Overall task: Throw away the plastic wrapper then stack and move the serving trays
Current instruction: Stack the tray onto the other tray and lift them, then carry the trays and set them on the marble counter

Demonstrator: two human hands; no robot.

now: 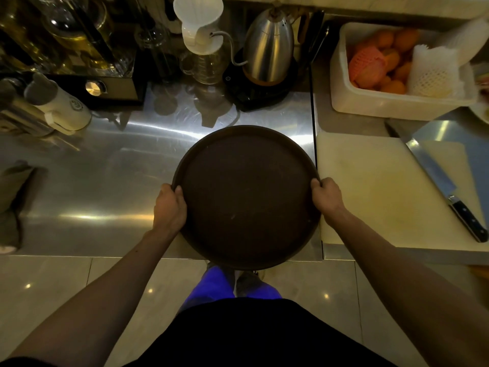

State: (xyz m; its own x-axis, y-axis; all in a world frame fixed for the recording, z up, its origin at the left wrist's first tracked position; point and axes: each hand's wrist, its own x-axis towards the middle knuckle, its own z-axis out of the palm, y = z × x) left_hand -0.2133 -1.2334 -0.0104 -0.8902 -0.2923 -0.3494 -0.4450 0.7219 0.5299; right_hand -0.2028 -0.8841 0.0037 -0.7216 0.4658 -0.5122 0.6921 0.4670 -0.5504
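Observation:
A round dark brown serving tray (246, 197) is held over the front edge of the steel counter (105, 181). My left hand (169, 207) grips its left rim with the thumb on top. My right hand (326, 196) grips the right rim the same way. The tray's near edge overhangs the counter above the floor. Whether more than one tray is stacked there I cannot tell. No plastic wrapper is in view.
A white cutting board (391, 192) with a large knife (444, 186) lies right of the tray. Behind it stands a white bin (370, 102) of oranges. A gooseneck kettle (267, 46), a coffee dripper (198, 27) and glassware crowd the counter's back. A cloth (13, 186) lies at far left.

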